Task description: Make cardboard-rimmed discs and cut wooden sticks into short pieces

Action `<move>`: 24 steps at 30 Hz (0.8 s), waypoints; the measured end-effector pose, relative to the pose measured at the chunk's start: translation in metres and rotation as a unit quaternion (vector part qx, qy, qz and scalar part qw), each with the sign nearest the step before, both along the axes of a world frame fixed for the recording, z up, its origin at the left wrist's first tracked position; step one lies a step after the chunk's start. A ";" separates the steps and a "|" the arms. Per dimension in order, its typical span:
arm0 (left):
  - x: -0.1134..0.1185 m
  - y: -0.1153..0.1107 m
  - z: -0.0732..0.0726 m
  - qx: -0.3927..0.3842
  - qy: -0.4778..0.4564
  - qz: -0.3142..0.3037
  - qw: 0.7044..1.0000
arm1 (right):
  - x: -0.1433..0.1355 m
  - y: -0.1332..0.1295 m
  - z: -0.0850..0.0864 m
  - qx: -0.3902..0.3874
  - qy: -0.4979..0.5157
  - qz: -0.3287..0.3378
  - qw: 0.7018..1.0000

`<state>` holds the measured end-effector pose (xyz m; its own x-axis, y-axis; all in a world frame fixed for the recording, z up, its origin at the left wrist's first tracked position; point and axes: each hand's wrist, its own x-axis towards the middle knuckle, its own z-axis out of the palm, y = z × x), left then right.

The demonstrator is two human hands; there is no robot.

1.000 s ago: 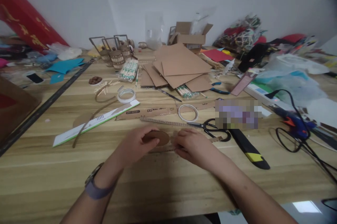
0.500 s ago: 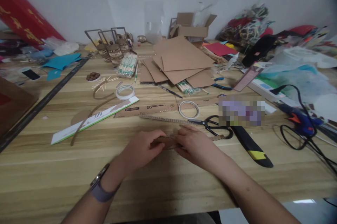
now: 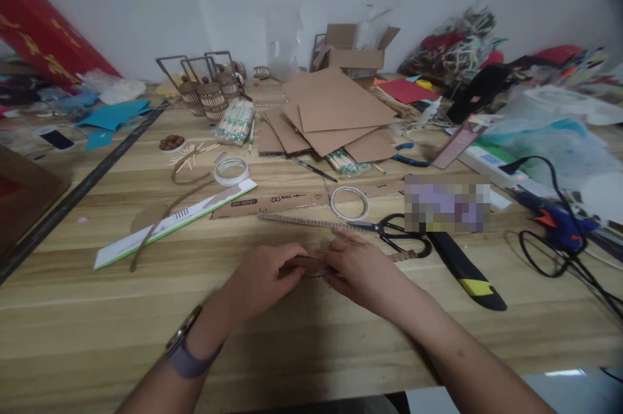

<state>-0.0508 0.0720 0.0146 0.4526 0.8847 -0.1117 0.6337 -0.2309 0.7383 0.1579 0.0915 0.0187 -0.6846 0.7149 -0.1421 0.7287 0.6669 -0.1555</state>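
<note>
A small brown cardboard disc [image 3: 305,264] is pinched between both hands just above the wooden table [image 3: 97,310]. My left hand [image 3: 265,281], with a watch on its wrist, grips the disc's left side. My right hand [image 3: 363,271] grips its right side, where a thin corrugated cardboard strip [image 3: 406,256] runs off to the right under the fingers. Most of the disc is hidden by the fingers.
Black scissors [image 3: 394,233], a tape roll [image 3: 348,202] and a long cardboard strip [image 3: 302,220] lie just beyond the hands. A black-and-yellow knife [image 3: 467,271], a blue glue gun [image 3: 559,226] with cable, a white-green ruler [image 3: 175,222] and cardboard sheets [image 3: 331,115] surround them.
The disc lay flat and plainly visible under my left hand a second ago; both hands have closed in on it and now it shows edge-on between the fingers. The view tilted slightly.
</note>
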 end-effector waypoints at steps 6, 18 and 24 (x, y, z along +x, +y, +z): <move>0.001 0.001 0.000 -0.004 0.004 -0.002 1.000 | -0.001 0.000 0.000 0.001 0.007 0.000 1.000; 0.001 0.000 0.000 -0.002 0.013 -0.018 1.000 | -0.002 0.000 0.001 0.014 0.000 0.001 1.000; 0.001 0.001 -0.004 0.018 0.024 -0.031 0.999 | 0.002 -0.003 0.003 0.009 0.038 0.009 0.999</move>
